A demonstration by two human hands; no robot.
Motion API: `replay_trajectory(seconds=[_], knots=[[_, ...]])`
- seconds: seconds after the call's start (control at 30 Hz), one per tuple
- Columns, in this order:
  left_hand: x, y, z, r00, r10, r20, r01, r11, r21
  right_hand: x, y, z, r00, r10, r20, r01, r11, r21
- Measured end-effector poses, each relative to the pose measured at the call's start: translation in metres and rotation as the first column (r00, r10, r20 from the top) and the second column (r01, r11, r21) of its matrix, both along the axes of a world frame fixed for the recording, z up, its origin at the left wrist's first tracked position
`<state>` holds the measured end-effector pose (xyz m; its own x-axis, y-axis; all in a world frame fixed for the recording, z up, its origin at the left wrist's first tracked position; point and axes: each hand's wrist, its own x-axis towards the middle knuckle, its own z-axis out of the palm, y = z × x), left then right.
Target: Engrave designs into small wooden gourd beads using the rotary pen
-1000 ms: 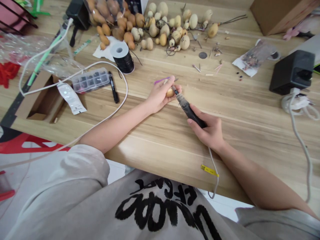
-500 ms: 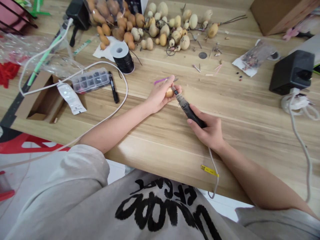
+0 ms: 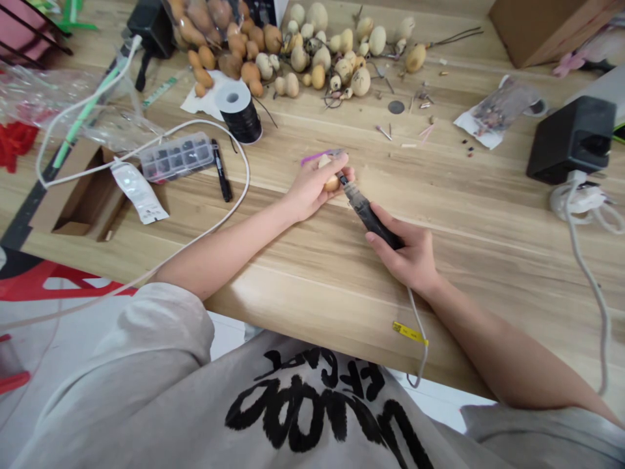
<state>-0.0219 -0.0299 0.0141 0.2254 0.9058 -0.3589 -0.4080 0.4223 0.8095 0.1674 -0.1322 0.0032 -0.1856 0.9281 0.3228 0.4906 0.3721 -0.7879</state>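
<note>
My left hand [image 3: 312, 187] is closed around a small tan gourd [image 3: 331, 184], its fingers hiding much of it. In my right hand [image 3: 407, 251] is a dark handheld rotary tool [image 3: 374, 223], gripped around its body. The tool's front end meets the gourd at my left fingertips; the bit itself is too small to make out. A pale cord with a yellow tag [image 3: 410, 333] hangs from the tool's rear over the table edge. Just beyond my left hand lies a thin purple-handled tool [image 3: 312, 158], partly covered by the fingers.
Many small gourds [image 3: 319, 58] lie at the back. On the left are a black cord spool [image 3: 247, 124], a compartment box [image 3: 178, 157], a marker [image 3: 222, 172] and an open carton [image 3: 83, 202]. A black power unit [image 3: 569, 140] and a bead bag [image 3: 498, 114] stand right.
My left thumb has shifted slightly over the gourd, and more of the gourd's pale upper part shows. The right hand and rotary tool stay nearly still.
</note>
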Motion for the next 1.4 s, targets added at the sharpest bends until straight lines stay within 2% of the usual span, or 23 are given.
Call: replay_trajectory(seconds=[0.27,0.67,1.4], knots=[[0.0005,0.0001,-0.0002,1.000,0.008,0.002,-0.008,0.999,-0.033,0.0018,0.0000,-0.0028,1.000,-0.020,-0.022,0.018,0.998,-0.063],[0.0030,-0.0017,0.0012,0.999,0.017,0.038,-0.018,1.000,0.012,0.0032,0.0003,-0.0021,0.997,-0.018,-0.074,0.005,0.986,-0.166],[0.0018,0.0010,-0.0018,0.999,0.037,0.001,-0.037,0.999,0.017,0.0015,0.0014,-0.0025,0.999,0.024,-0.035,-0.024,1.000,-0.006]])
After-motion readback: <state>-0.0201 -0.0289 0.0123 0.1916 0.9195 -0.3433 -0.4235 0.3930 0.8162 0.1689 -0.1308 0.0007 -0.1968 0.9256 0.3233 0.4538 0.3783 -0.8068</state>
